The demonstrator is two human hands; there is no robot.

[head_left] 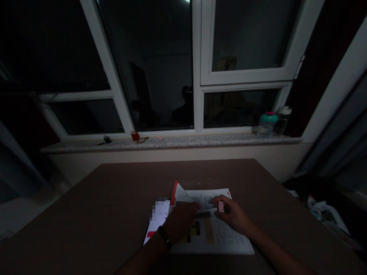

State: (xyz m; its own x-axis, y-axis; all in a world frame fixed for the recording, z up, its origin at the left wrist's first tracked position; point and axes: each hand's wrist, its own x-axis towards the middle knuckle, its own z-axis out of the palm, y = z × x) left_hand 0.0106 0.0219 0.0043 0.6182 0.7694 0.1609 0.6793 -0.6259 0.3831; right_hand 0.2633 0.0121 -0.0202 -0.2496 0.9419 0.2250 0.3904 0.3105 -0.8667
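Observation:
A printed sheet (226,238) lies on the brown table (114,206) in front of me, with a smaller white slip (159,219) and a red-edged folded corner (174,191) at its left. My left hand (180,221), a dark band on the wrist, rests palm down on the sheet, fingers flat. My right hand (233,214) pinches a small pink object (221,206) between fingers and thumb, just above the paper. The light is dim and the print is unreadable.
A speckled window sill (200,141) runs behind the table under dark window panes. On it stand a clear jar with a teal lid (266,124), a bottle (282,119), a small red item (135,135) and a dark item (107,139). Clutter lies on the floor at right (323,212).

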